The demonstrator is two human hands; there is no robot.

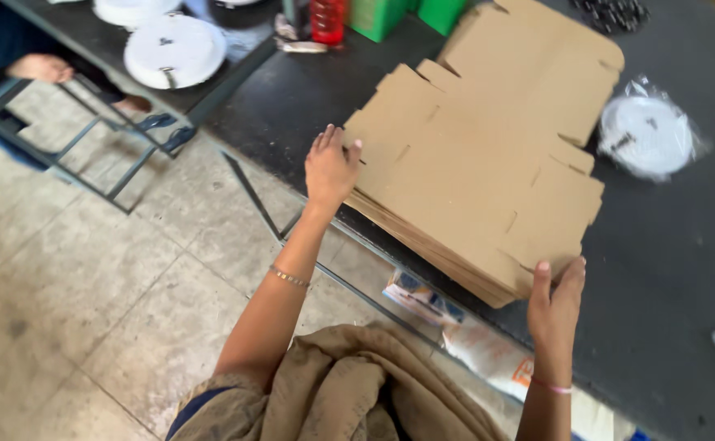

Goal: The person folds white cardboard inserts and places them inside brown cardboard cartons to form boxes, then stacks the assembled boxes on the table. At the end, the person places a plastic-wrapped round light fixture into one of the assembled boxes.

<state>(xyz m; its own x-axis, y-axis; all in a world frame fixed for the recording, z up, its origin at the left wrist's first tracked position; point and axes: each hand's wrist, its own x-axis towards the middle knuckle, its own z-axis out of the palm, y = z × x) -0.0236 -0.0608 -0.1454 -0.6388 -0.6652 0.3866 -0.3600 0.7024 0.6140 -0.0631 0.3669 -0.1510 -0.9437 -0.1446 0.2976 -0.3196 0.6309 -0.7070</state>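
— Where are you working?

— Dark tabletop (684, 269) ahead of me, pale stone-tiled floor (88, 269) below and to the left of both hands. A stack of flat cardboard box blanks (480, 163) lies on the tabletop, its near corner jutting over the edge toward me.

— And your grip?

— My left hand (330, 167) rests at the stack's left edge, fingers curled loosely over the top sheet, thumb alongside; it touches the cardboard, but I cannot tell whether it pinches anything. My right hand (555, 306) is at the stack's near right corner, fingers straight and close together against the edge of the sheets, thumb up on the left. It presses there rather than closing round them. So the stack sits between my two hands.

— What else is around?

— Beyond my right hand, well apart from it, a white round disc in a clear plastic bag (647, 135) lies on the tabletop. Far past my left hand, a second table (235, 49) carries white round plates (173, 51), with a red bottle (327, 18) and green boxes (378, 16) near them. Another person's hand (40, 68) shows at the far left. Under the tabletop edge, between my arms, lie printed plastic packets (427, 298).
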